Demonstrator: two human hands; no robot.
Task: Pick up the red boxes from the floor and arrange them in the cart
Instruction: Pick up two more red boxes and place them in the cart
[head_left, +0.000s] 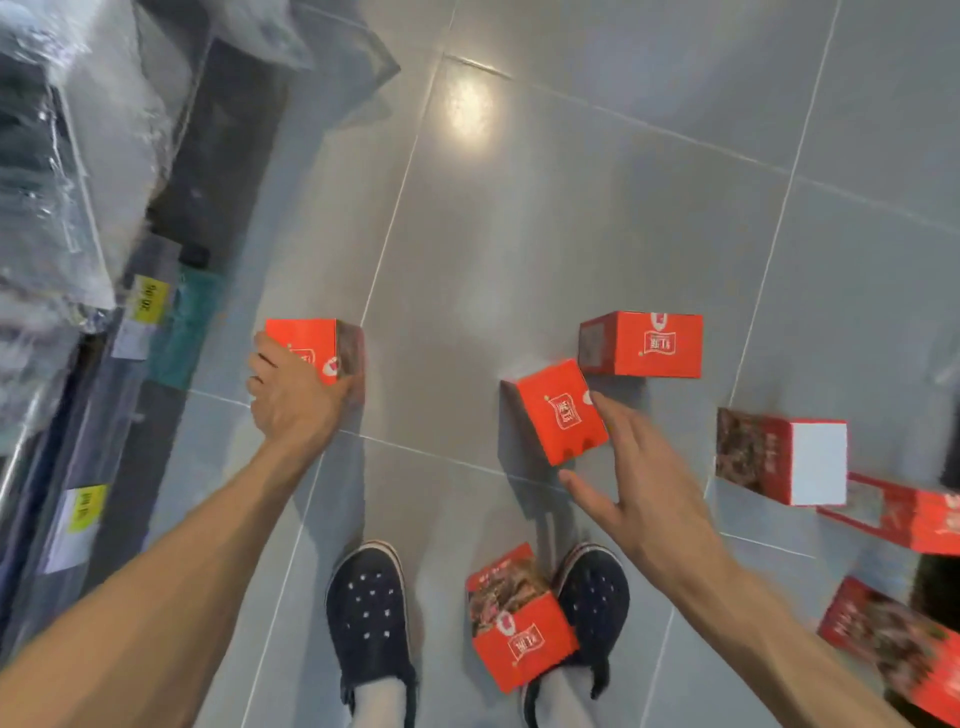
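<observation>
A: Nearest the lens, what's there?

B: The two bare forearms. The left hand (291, 395) is wrapped around a red box (311, 345) above the grey tiled floor (519, 234), fingers closed on its side. The right hand (639, 478) is spread open, fingertips touching a tilted red box (563, 413) but not closed on it.

A: Bigger things first?

B: Plastic-wrapped shelving (67, 208) runs down the left. Then the dark shoes (369, 618); a box (519, 634) leans against the right one.

A: More boxes?

B: One (644, 344) lies just beyond the tilted box, others (779, 457) are scattered at the right edge.
</observation>
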